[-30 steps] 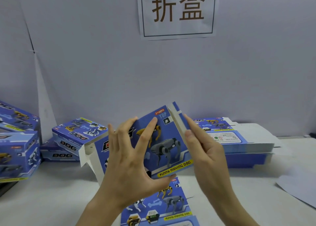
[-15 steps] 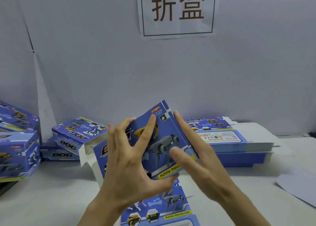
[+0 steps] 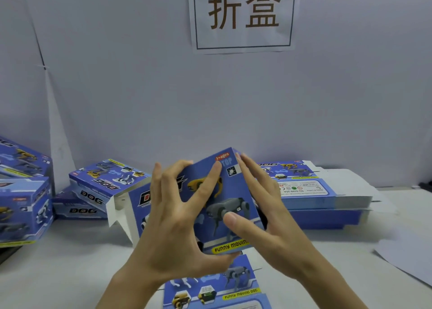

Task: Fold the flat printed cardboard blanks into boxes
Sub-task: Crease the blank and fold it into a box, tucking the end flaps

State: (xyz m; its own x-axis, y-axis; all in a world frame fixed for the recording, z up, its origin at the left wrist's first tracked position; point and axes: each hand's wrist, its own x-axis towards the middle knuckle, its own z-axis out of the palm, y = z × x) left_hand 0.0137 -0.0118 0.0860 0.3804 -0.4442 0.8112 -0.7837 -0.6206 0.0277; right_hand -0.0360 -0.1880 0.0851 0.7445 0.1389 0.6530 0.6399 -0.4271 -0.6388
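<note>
Grip of left hand (image 3: 173, 233) clamped on box (image 3: 236, 191); right hand (image 3: 275, 217) grip clamped likewise, thumb on front.

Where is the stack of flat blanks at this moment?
In the head view the stack lies right of centre on the table, against the back wall, just behind the right hand gripping the box.

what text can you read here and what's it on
"折盒": paper sign.
"3+ages", "TOP", "FUNNY MOVIN" (rest covered): box held by left hand and right hand.
"FUNNY MOVING DOG": flat blank at the bottom edge.
"DOG": folded boxes at left.
Small print on stack of blanks at right: too blurred.
</note>
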